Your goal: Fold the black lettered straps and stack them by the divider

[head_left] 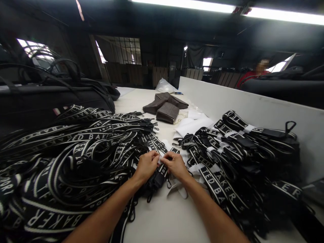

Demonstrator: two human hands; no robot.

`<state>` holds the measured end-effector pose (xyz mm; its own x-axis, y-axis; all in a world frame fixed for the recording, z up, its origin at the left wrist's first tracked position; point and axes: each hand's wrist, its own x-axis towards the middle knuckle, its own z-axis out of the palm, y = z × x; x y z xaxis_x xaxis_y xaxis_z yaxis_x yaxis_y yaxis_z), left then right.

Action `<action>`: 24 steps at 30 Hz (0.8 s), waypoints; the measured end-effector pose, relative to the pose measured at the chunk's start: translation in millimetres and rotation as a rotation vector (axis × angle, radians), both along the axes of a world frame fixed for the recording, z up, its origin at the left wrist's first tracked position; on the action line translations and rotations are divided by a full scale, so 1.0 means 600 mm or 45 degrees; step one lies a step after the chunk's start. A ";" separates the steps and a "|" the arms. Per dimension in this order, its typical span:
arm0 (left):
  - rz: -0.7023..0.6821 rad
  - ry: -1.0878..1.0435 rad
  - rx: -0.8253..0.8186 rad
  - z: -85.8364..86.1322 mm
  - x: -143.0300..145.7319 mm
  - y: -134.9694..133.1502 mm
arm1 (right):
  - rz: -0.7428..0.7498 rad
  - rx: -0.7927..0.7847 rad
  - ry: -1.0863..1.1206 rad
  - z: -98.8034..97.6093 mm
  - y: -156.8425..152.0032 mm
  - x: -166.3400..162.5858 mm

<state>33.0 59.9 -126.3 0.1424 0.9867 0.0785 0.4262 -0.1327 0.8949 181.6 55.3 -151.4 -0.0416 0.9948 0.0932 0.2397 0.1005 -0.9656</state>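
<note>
Seemingly partway, pinching white strip [160, 161] on folded strap [161, 176] with nearly closed left hand [147, 164] and right hand [175, 164], just right of loose pile [76, 158] left apparently unbanded, with banded bundles [243, 139] farther right of it.

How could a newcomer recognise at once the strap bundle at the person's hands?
Find the white table, with a large heap of lettered straps on the left and folded bundles on the right. Between them lies a short black strap bundle. Unlike its neighbours, it has the left hand and right hand meeting at its far end, at a small white piece.
</note>
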 end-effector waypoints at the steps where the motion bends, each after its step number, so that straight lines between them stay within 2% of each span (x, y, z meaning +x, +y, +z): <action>1: -0.013 0.064 0.040 0.003 0.000 -0.002 | -0.010 0.040 -0.033 -0.001 0.001 0.001; 4: -0.051 0.272 0.207 0.006 -0.002 -0.006 | -0.026 0.140 -0.085 -0.004 0.006 0.002; 7: -0.076 0.523 0.375 0.006 -0.002 -0.010 | -0.016 0.144 -0.032 -0.008 0.009 0.002; 13: -0.122 1.009 0.737 0.003 0.004 -0.025 | -0.075 0.063 0.272 -0.009 0.008 -0.004; 15: -0.139 1.061 0.844 0.001 0.005 -0.029 | -0.093 0.016 0.331 -0.008 0.006 -0.005; 18: -0.114 1.083 0.945 0.001 0.005 -0.031 | -0.103 0.008 0.266 -0.005 0.004 -0.006; 21: -0.088 1.076 0.969 -0.001 0.005 -0.031 | -0.121 0.019 0.200 -0.001 -0.001 -0.010; 24: -0.120 1.032 0.944 -0.003 0.006 -0.032 | -0.222 0.082 0.092 0.005 -0.008 -0.017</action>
<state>36.8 40.7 -128.3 0.4917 0.7159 0.4957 0.8108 -0.5841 0.0393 171.3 50.4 -148.4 0.1400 0.9782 0.1536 0.1894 0.1258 -0.9738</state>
